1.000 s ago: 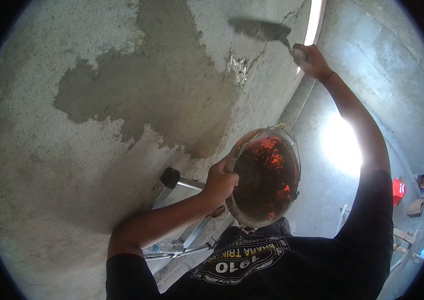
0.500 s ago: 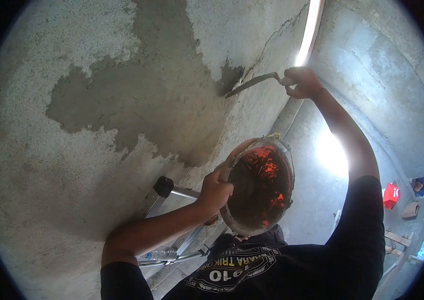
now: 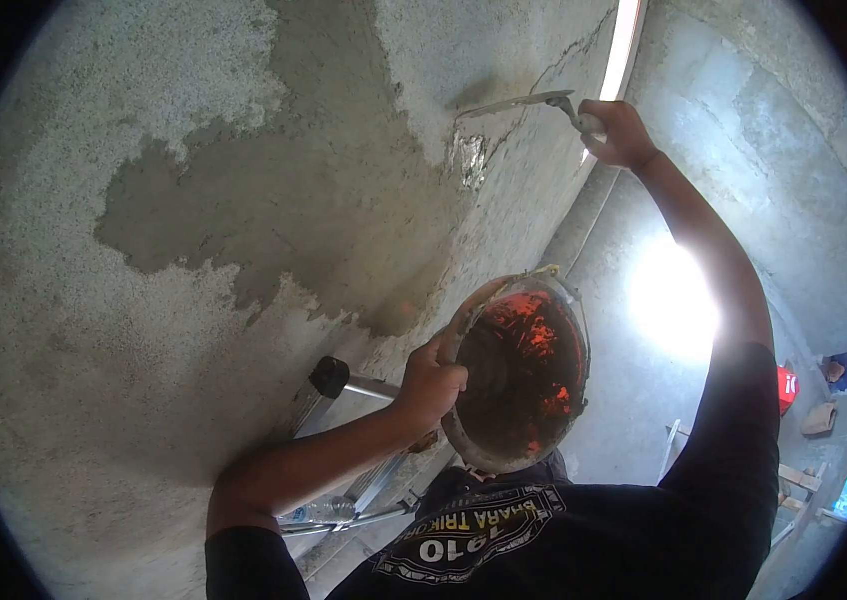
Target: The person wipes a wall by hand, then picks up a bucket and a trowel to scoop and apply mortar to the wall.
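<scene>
My left hand (image 3: 432, 383) is closed on the rim of a round bucket (image 3: 462, 440), whose inside shows orange patches and dark, greyish mortar. In my right hand (image 3: 620, 134) is the handle of a trowel (image 3: 519, 103), its long flat blade pointing left against or close to the wall (image 3: 334, 200). Just below the blade, a shiny wet patch (image 3: 469, 158) marks the wall beside a crack. A large darker, damp-looking plaster area spreads to the left of it.
A metal ladder (image 3: 372, 386) with a black end cap stands by the wall under my left arm. A plastic bottle (image 3: 324, 510) lies near it. At the right are a red object (image 3: 787, 388), a block (image 3: 819, 419) and wooden pieces (image 3: 797, 478).
My right hand and the trowel have moved up along the wall, and the blade has turned flatter. A shiny patch now shows where the blade was. My left hand and the bucket have hardly moved.
</scene>
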{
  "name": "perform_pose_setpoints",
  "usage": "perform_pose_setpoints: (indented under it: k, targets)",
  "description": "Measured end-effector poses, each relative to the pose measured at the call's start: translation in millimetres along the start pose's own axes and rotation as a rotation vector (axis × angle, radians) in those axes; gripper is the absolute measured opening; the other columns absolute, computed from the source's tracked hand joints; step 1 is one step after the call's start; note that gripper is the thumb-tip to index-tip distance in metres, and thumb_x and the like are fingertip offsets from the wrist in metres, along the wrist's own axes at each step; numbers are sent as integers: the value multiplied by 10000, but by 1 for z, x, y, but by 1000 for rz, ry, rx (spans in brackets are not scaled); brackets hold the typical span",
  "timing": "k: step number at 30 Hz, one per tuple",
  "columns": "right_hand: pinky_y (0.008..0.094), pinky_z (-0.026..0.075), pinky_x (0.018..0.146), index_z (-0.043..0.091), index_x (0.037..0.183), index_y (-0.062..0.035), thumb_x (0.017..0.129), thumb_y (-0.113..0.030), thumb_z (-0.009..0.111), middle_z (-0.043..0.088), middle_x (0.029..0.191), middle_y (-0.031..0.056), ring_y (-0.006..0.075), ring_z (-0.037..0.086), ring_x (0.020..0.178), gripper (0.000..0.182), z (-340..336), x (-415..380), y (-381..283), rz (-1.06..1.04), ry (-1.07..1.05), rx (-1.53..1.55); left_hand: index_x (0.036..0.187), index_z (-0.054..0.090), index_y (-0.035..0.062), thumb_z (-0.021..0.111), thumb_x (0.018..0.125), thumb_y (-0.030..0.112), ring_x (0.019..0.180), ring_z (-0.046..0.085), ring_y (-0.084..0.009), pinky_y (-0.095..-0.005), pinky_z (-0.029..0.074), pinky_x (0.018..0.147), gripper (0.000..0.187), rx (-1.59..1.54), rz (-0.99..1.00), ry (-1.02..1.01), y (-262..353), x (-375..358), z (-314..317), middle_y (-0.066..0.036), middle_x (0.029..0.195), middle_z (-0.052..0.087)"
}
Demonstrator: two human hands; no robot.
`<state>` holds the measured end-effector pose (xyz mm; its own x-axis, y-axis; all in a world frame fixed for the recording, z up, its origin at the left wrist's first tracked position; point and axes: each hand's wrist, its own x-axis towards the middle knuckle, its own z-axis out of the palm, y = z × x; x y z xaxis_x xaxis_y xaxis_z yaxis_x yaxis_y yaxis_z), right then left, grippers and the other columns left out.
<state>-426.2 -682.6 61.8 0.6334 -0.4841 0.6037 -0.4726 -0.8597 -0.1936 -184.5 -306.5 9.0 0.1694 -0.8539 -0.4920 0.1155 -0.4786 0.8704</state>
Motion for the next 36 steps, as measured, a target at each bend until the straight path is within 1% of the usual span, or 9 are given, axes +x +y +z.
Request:
perform_pose_setpoints:
  k: [7, 15, 18, 20, 24, 28, 30, 32, 36]
  targets:
    - [446, 480, 616, 602, 826, -70, 663, -239, 635, 586, 669, 168, 380, 598, 644, 237, 7, -11, 14, -4, -243, -36, 1058, 612, -4, 518, 643, -87, 728, 553, -124, -257, 439, 612, 434, -1, 66, 1, 4, 0, 2, -26, 847, 616]
    - [432, 477, 622, 605, 859, -44, 671, -257, 627, 583, 661, 180, 382, 576, 615, 285, -11, 0, 21, 77, -107, 83, 1035, 617, -2, 515, 646, -87, 710, 547, -118, -249, 433, 605, 412, -28, 27, -5, 4, -2, 2, -27, 836, 614]
    - [433, 477, 621, 589, 832, -40, 675, -248, 617, 582, 667, 190, 383, 584, 624, 262, -8, -10, 17, 11, -13, 86, 1231, 582, 18, 506, 655, -63, 660, 537, -99, -254, 433, 565, 586, 1, 45, -13, 1, 0, 1, -21, 796, 599]
    - [439, 479, 621, 576, 816, -40, 675, -243, 612, 589, 674, 194, 386, 597, 635, 250, -8, -14, 8, 4, -265, 18, 1030, 621, -1, 510, 648, -85, 681, 537, -113, -250, 432, 600, 407, -3, 15, -7, -1, 1, 0, -25, 812, 608]
    - [441, 470, 609, 576, 792, -44, 662, -242, 615, 587, 655, 182, 373, 585, 616, 241, -1, -7, 13, 42, -283, 19, 1028, 621, -3, 507, 657, -85, 667, 533, -113, -254, 431, 593, 397, 25, 96, 13, 3, -2, 3, -24, 794, 602]
    - [402, 449, 588, 584, 894, 19, 694, -263, 627, 541, 632, 199, 319, 527, 562, 349, -15, 1, 19, 99, 116, 133, 1039, 621, -3, 510, 658, -82, 668, 532, -112, -253, 430, 585, 405, 9, 74, 6, 5, -4, 3, -26, 793, 598]
    - [405, 458, 598, 607, 927, 14, 682, -268, 633, 561, 655, 213, 341, 550, 585, 374, -21, -7, 28, 219, -14, 192, 1044, 621, -2, 511, 656, -82, 670, 532, -112, -251, 428, 583, 411, 1, 66, 0, 1, -2, 3, -26, 798, 598]
    - [413, 472, 611, 633, 930, -13, 667, -278, 636, 574, 672, 218, 362, 584, 619, 374, -12, -27, 35, -30, 60, 111, 1049, 622, 1, 512, 653, -79, 665, 531, -111, -249, 427, 581, 419, -10, 122, 28, -2, 0, 4, -26, 797, 600]
    - [430, 489, 645, 606, 831, -81, 593, -269, 658, 597, 684, 127, 349, 606, 674, 307, -11, -50, -5, -87, -248, -152, 1036, 625, 3, 510, 653, -77, 659, 530, -110, -249, 426, 579, 408, -44, 95, 23, 2, -3, 4, -25, 787, 602]
